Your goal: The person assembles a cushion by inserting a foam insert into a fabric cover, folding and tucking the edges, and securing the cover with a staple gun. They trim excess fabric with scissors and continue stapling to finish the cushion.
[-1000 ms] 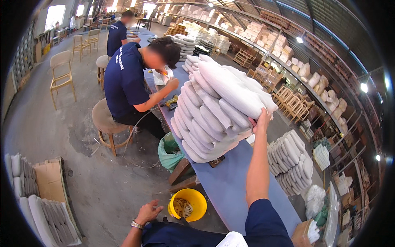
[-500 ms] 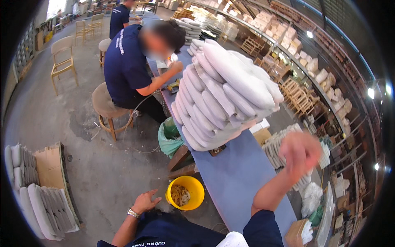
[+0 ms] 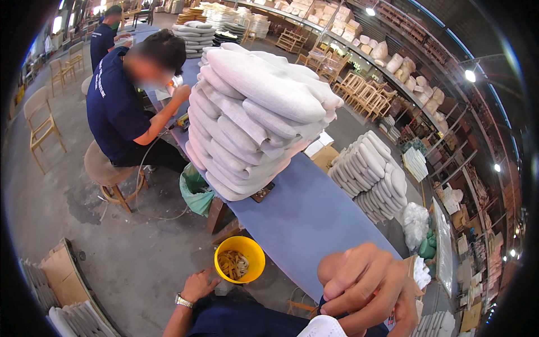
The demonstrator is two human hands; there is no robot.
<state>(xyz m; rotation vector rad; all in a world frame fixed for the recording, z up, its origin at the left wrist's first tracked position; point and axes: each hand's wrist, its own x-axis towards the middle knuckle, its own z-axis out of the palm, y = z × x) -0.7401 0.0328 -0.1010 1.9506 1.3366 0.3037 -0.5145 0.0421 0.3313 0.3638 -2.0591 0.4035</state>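
My left hand (image 3: 199,285), with a metal watch (image 3: 183,301) at its wrist, hangs low beside a yellow bucket (image 3: 257,259) holding scraps; its fingers are loosely apart and grip nothing I can see. Large and close, my right hand (image 3: 368,289) is raised over the near end of a blue-grey table (image 3: 314,208). Its fingers are spaced and bent, with no object visible in them. A white dotted cloth (image 3: 323,327) shows at the lower edge by that hand. On the table a tall stack of pale grey cushions (image 3: 252,123) stands beyond both hands.
A co-worker (image 3: 126,106) sits on a round stool (image 3: 106,163) left of the table. A green bag (image 3: 196,194) hangs by the table's left side. More cushions (image 3: 368,174) are piled on the right. Cardboard and cushions (image 3: 64,275) lie at the lower left.
My right hand has come down and closer from above the table's right side. The view has shifted, so the stack and co-worker appear further left. My left hand stays near the bucket.
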